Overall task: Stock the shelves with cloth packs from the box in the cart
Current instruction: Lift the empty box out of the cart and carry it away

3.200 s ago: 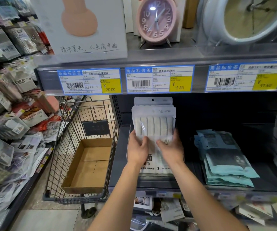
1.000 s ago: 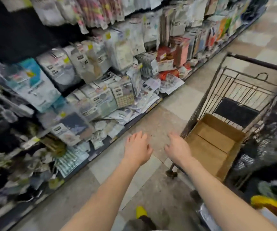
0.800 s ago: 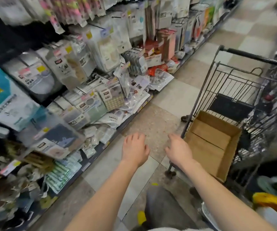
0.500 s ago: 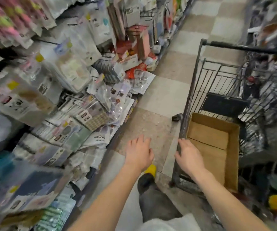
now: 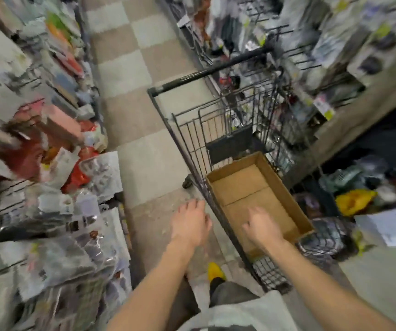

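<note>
Presently, the cardboard box sits in the basket of a wire shopping cart, toward the end nearest the person, its open top up and its bare brown bottom showing. The cart stands on a checkered tile floor in an aisle, close against the right-hand shelves. The cart's black handle bar is at the far end.

The right hand hangs over the near part of the box, fingers loosely bent downward, holding nothing that can be made out; motion blur hides whether it touches the cardboard. The left hand is outside the cart, just beside its left wall, palm down above the floor, fingers straight and relaxed, empty.

Both the left-hand shelves and the right-hand ones carry packaged goods, too blurred to identify as cloth packs. A yellow shoe tip shows between the forearms.
</note>
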The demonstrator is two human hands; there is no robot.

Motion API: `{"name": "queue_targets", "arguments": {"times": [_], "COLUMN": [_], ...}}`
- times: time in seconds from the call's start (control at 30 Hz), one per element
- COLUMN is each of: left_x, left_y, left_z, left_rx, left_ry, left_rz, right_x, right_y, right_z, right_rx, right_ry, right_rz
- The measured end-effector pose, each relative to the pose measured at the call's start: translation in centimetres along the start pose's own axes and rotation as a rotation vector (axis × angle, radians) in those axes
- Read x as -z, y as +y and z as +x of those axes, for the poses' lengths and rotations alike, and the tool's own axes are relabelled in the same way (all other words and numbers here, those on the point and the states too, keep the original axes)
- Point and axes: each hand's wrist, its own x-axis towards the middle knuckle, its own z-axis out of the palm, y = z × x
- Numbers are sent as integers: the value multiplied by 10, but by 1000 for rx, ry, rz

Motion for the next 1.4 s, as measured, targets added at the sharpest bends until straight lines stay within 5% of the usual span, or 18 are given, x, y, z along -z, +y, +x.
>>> {"name": "queue_targets", "arguments": {"times": [0.43,0.73,1.03,1.23,1.4], "left_x": [27,2,-75,-132,-166], "left_y": [22,80,104,109,110], "left_z": [182,275,357,400,418], "left_rx": [-555,-543,-292,-256,-183], "left_ry": [-104,-262,-503,-490,-510], "left_rz": [283,406,315,263,233], "right_x": [-15,-48,-96,-151,-198], "right_y": [-4,57,137,160,165], "right_z": [-25,18,67,98,123], "right_rx": [-761,-1045,-1312,-1357,-1365], "right_ry": [207,245,229,111,205], "right_rz": [355,608,936,1119,1196]}}
